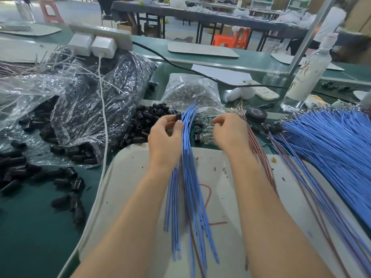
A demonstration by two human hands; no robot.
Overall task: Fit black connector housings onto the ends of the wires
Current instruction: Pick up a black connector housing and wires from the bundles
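Left hand (165, 135) grips a bundle of blue wires (188, 177) against its palm and pinches one black housing (178, 117) between thumb and forefinger at the wire tips. This probably keeps the spare wires ready while one end is fitted. Right hand (228, 131) curls its fingers over small clear parts just past the pale board (128, 177); whether it pinches anything I cannot tell. Brown wires (259, 149) run beneath its wrist. Both forearms reach across the board, which seems to serve as a work mat on the green surface (30, 227). Just left of the hands, a heap of black housings (140, 125) lies within easy reach. A fan of blue stock wires (331, 141) spreads to the right. Beyond sit a bag of clear parts (190, 91), a tape roll (256, 114), a bottle (309, 73) and a power strip (104, 34).
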